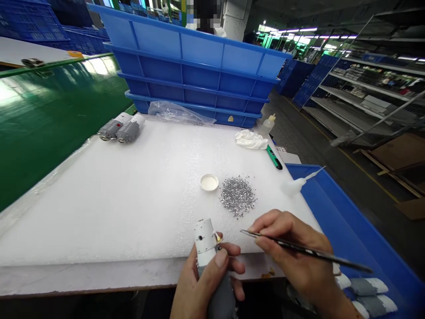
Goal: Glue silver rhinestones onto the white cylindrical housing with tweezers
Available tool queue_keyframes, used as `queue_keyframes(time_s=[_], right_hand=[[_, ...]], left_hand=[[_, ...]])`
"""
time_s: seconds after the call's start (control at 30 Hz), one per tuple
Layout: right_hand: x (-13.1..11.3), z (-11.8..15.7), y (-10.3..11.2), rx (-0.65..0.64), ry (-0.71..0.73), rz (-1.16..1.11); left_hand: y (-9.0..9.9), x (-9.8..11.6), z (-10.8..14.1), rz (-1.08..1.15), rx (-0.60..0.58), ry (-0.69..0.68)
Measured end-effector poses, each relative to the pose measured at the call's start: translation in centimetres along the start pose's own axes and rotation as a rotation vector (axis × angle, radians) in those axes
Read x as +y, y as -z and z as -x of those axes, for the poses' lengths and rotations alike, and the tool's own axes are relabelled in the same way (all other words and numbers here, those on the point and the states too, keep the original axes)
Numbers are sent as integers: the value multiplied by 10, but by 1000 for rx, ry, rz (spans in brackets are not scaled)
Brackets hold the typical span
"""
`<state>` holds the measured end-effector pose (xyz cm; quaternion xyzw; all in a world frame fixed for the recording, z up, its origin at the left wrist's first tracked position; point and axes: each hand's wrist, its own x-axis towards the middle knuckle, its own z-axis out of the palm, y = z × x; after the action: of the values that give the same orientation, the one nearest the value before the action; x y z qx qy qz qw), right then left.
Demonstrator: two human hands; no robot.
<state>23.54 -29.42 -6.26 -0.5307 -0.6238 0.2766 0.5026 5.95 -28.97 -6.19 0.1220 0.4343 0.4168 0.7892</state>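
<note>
My left hand [209,279] is wrapped round a grey and white cylindrical part [203,235], its white end pointing up and away from me. A small yellowish bit shows at the white end's right side. To the right, my right hand [299,252] grips black tweezers [308,251], whose tip points left, apart from the part. Beyond the tweezers lies a loose pile of tiny silvery pieces [237,195]. Beside that pile, on its left, sits a small round white dish [209,182] with a pale, creamy content.
Stacked blue crates [199,66] stand at the table's back. Two similar cylindrical parts [128,130] lie back left. A white cloth [251,139], green-handled tool [274,157] and squeeze bottle [266,125] lie back right. More parts lie in a blue bin [352,226] beside the table.
</note>
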Motion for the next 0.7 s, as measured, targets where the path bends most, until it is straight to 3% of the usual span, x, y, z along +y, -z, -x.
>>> queue_keyframes(time_s=[0.1, 0.23, 0.57, 0.7], right_hand=[[-13, 5, -15, -36, 164, -46], [-23, 0, -26, -89, 276, -123], [-29, -4, -31, -139, 273, -117], [-30, -5, -31, -144, 253, -117]], left_hand=[[-2, 3, -3, 59, -6, -2], [1, 6, -7, 96, -20, 12], [3, 14, -2, 93, 1, -16], [2, 14, 2, 91, 63, -18]])
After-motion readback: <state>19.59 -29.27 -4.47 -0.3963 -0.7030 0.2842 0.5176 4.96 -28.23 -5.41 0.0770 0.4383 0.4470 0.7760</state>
